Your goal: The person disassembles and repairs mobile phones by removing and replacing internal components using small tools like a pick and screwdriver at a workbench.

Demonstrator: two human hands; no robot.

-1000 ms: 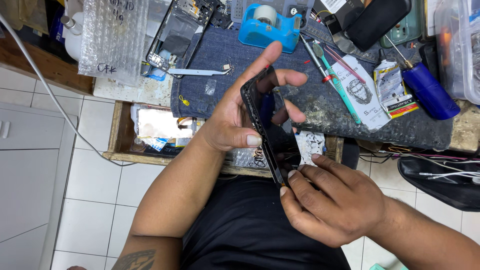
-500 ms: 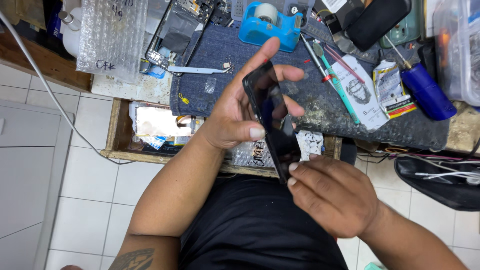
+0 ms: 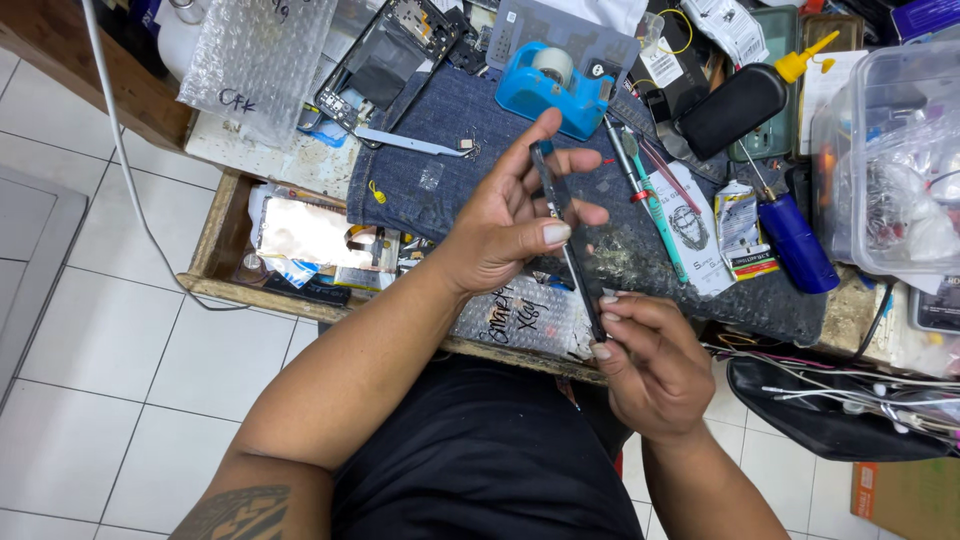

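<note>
A black phone (image 3: 568, 245) is held edge-on above the workbench, between both hands. My left hand (image 3: 505, 220) grips its upper part, thumb on the near side and fingers spread behind it. My right hand (image 3: 645, 360) pinches the phone's lower end with its fingertips. Beneath the hands lies a denim cloth (image 3: 430, 165) spread over the bench. A bubble-wrap bag (image 3: 520, 315) with handwriting sits just under the phone at the bench's front edge.
A blue tape dispenser (image 3: 545, 85), an opened phone frame (image 3: 385, 60), screwdrivers (image 3: 655, 205), a blue cylinder (image 3: 795, 240), a black bottle with yellow nozzle (image 3: 745, 95) and a clear plastic box (image 3: 885, 170) crowd the bench. An open drawer (image 3: 300, 245) holds foil and parts. White tiled floor (image 3: 100, 340) lies at left.
The phone has turned from showing its broad face to edge-on. My right hand has shifted right and down along its lower end.
</note>
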